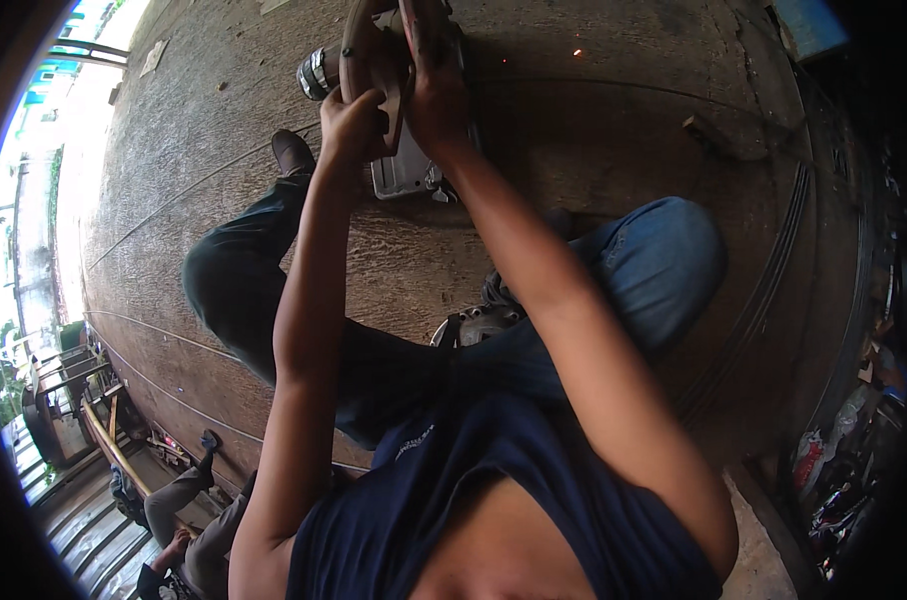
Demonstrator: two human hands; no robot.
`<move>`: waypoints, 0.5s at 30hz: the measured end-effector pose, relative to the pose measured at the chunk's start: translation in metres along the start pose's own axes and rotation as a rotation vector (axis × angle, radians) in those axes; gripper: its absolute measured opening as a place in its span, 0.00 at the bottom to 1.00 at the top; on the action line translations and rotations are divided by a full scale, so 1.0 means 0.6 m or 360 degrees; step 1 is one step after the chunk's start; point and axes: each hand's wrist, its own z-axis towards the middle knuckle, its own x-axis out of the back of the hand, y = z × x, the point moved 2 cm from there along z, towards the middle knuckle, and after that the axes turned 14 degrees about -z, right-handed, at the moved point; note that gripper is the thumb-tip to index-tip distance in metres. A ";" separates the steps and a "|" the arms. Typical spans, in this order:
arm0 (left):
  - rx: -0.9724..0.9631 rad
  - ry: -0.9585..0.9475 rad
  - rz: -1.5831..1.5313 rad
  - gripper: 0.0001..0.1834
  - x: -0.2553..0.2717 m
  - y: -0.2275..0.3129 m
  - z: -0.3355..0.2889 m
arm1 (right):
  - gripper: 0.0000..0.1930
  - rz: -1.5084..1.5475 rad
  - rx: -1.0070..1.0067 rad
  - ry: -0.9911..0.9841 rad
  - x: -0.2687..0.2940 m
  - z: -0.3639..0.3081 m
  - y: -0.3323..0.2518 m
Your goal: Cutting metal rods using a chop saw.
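At the top middle, my left hand is closed on the lower end of a curved brown metal piece. My right hand is in shadow beside it, its fingers wrapped around a straighter brown metal part that rises alongside. Under both hands stands a low machine with a grey metal base. A cylinder wrapped in silver tape juts out on its left. The hands and the metal hide most of the machine. An orange spark glows to the right.
I sit on a rough brown floor, knees spread around the machine. A grey metal object lies between my legs. Thin cables cross the floor. A wooden block and long thin rods are on the right. Another person's legs show lower left.
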 end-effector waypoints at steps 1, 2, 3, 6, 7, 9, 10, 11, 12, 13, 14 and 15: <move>0.0028 0.0039 0.0054 0.12 -0.012 0.020 -0.002 | 0.33 -0.0089 0.0020 -0.0021 -0.001 0.015 0.001; 0.0131 0.0066 0.0055 0.12 -0.023 0.045 -0.009 | 0.34 -0.0175 0.0039 -0.0049 0.005 0.027 -0.005; 0.0113 0.0029 0.0050 0.12 -0.021 0.046 0.010 | 0.34 -0.0182 0.0042 -0.0051 0.012 0.038 -0.011; 0.0114 -0.0004 0.0105 0.14 -0.020 0.075 0.068 | 0.29 -0.0223 0.0049 0.0187 0.038 0.086 -0.037; 0.0114 -0.0063 0.0209 0.14 -0.025 0.074 0.105 | 0.30 -0.0330 0.0037 0.0081 0.023 0.116 -0.021; 0.0112 -0.0099 0.0066 0.14 0.041 0.081 0.190 | 0.29 -0.0232 -0.0034 -0.0341 0.014 0.159 -0.057; 0.0717 -0.0939 -0.0022 0.17 0.198 0.180 0.281 | 0.29 0.0116 -0.0007 -0.0655 0.026 0.185 -0.177; 0.0756 -0.1006 -0.0059 0.17 0.134 0.155 0.288 | 0.29 0.0036 -0.0035 -0.0658 0.001 0.219 -0.131; 0.0697 -0.1036 -0.0066 0.15 0.065 0.145 0.287 | 0.27 -0.0018 0.0029 -0.0721 -0.013 0.266 -0.073; 0.0629 -0.1043 -0.0062 0.14 0.013 0.142 0.281 | 0.26 -0.0045 0.0096 -0.0789 -0.018 0.314 -0.015; 0.0554 -0.1054 -0.0056 0.12 -0.035 0.145 0.273 | 0.27 -0.0072 0.0163 -0.0848 -0.007 0.369 0.052; 0.0473 -0.1066 -0.0054 0.10 -0.079 0.151 0.265 | 0.28 -0.0101 0.0231 -0.0907 0.016 0.428 0.126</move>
